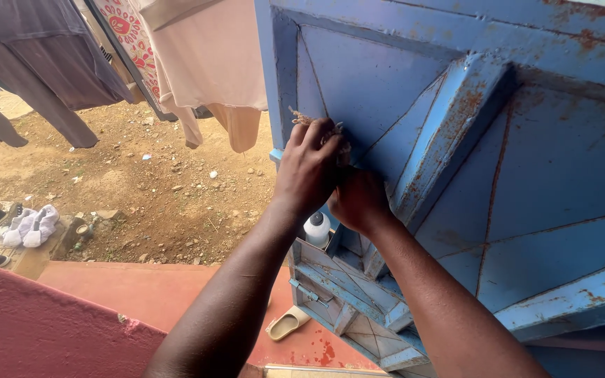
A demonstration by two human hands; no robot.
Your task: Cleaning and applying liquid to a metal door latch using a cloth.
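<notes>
My left hand (309, 168) is closed over a frayed, pale brown scrap of rag or fibre (302, 117) and presses it against the blue metal door (512, 161) near its left edge. My right hand (358, 199) sits just below and behind the left, fingers curled against the door; whether it holds anything is hidden. The door has raised diagonal ribs and rust spots.
A white plastic bottle (317, 228) stands on a door ledge below my hands. Clothes (204, 63) hang on a line over the dirt yard. Shoes (26, 225) lie at left. A tan slipper (287, 324) rests on the red step (141, 294).
</notes>
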